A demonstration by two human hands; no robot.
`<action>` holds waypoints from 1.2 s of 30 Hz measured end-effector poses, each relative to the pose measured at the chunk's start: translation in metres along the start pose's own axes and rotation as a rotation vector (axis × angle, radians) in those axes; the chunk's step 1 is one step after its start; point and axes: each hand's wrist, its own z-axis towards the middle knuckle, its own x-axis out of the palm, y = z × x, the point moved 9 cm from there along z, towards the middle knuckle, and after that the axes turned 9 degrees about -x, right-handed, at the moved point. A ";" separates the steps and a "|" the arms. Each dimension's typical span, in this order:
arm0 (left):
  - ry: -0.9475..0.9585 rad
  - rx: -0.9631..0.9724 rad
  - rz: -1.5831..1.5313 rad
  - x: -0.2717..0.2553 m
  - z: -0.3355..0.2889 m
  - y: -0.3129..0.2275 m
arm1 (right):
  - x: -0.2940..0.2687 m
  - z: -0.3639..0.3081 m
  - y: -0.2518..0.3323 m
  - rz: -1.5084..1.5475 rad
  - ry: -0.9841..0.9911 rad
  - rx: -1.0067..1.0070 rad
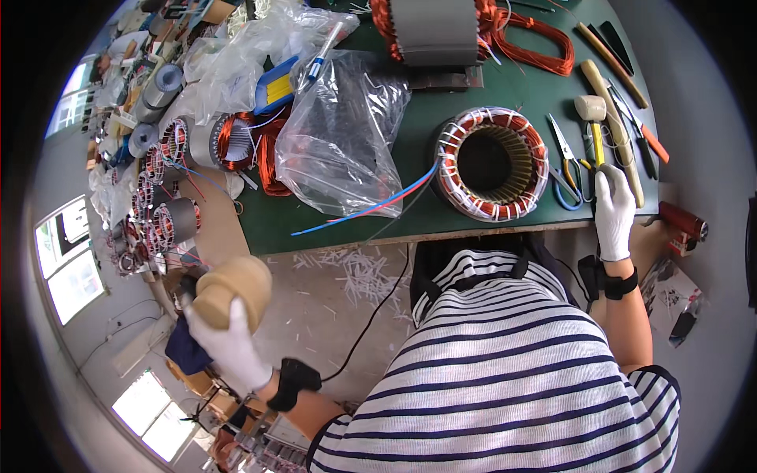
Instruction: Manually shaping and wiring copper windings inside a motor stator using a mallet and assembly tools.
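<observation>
My left hand (pixel 229 347), in a white glove, is closed round a tan stepped round block (pixel 236 292), slightly blurred, off the bench at the left. In the same kind of glove, my right hand (pixel 615 206) grips the yellow handle of a mallet (pixel 598 146) with a pale head, lying on the bench at the right. Between the hands a motor stator (pixel 449 177) stands on end near the front edge, its copper windings laced with white cord. Blue and red leads (pixel 371 206) run from it to the left. Scissors (pixel 566 169) lie beside my right hand.
The green bench (pixel 276 230) carries clear plastic bags (pixel 347 134), a larger stator (pixel 434 31), a coil of copper wire (pixel 540 47) and a wooden stick (pixel 611 63). More stators (pixel 177 221) crowd the left. White scraps (pixel 355 276) litter the floor, crossed by a black cable (pixel 371 315).
</observation>
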 end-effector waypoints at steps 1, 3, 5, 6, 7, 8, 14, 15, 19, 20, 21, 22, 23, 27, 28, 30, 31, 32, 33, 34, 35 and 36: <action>-0.042 -0.029 -0.080 -0.020 -0.005 -0.011 | 0.002 -0.002 -0.011 0.011 0.005 0.008; 0.053 -0.160 -0.561 -0.031 -0.024 -0.052 | 0.015 -0.005 -0.031 0.096 0.075 0.070; 0.078 -0.082 -0.588 -0.030 -0.036 -0.103 | 0.020 -0.007 -0.041 0.082 0.063 0.053; 0.200 -0.035 -0.668 -0.015 -0.043 -0.131 | 0.022 -0.006 -0.045 0.083 0.075 0.059; 0.326 0.017 -0.747 0.002 -0.049 -0.159 | 0.023 -0.005 -0.048 0.083 0.082 0.067; 0.412 0.138 -0.706 0.016 -0.056 -0.186 | 0.024 -0.004 -0.050 0.071 0.095 0.084; 0.509 0.640 -0.463 0.091 -0.118 -0.317 | 0.005 -0.002 -0.072 0.075 0.078 0.055; 0.487 0.671 -0.420 0.102 -0.125 -0.324 | 0.000 -0.004 -0.077 0.074 0.061 0.060; 0.448 0.753 -0.159 0.127 -0.137 -0.346 | -0.009 -0.003 -0.099 0.081 0.084 0.097; 0.470 0.730 -0.163 0.128 -0.137 -0.345 | -0.011 0.000 -0.099 0.044 0.064 0.081; 0.474 0.735 -0.159 0.131 -0.137 -0.345 | -0.009 0.002 -0.103 0.047 0.063 0.088; 0.452 0.752 -0.199 0.133 -0.137 -0.344 | -0.007 0.007 -0.104 -0.029 0.044 0.041; 0.429 0.766 -0.238 0.134 -0.137 -0.344 | -0.005 0.012 -0.104 -0.104 0.025 -0.008; 0.272 0.747 -0.179 0.131 -0.153 -0.341 | 0.022 0.027 -0.111 -0.374 0.078 -0.054; 0.257 0.750 -0.179 0.132 -0.154 -0.339 | 0.031 0.029 -0.115 -0.421 0.122 -0.049; 0.275 0.760 -0.200 0.132 -0.148 -0.335 | 0.042 0.035 -0.114 -0.477 0.174 -0.074; 0.298 0.777 -0.224 0.132 -0.147 -0.334 | 0.049 0.039 -0.115 -0.537 0.223 -0.091; 0.343 0.724 -0.266 0.134 -0.145 -0.331 | 0.048 0.040 -0.128 -0.437 0.155 -0.084; 0.335 0.717 -0.264 0.134 -0.146 -0.326 | 0.045 0.045 -0.134 -0.374 0.189 0.051; 0.385 0.582 -0.406 0.138 -0.143 -0.315 | 0.046 0.049 -0.153 -0.289 0.185 0.110; 0.434 0.445 -0.548 0.144 -0.142 -0.304 | 0.046 0.053 -0.172 -0.205 0.179 0.169; 0.480 0.364 -0.629 0.150 -0.144 -0.296 | 0.050 0.055 -0.172 -0.103 0.257 0.201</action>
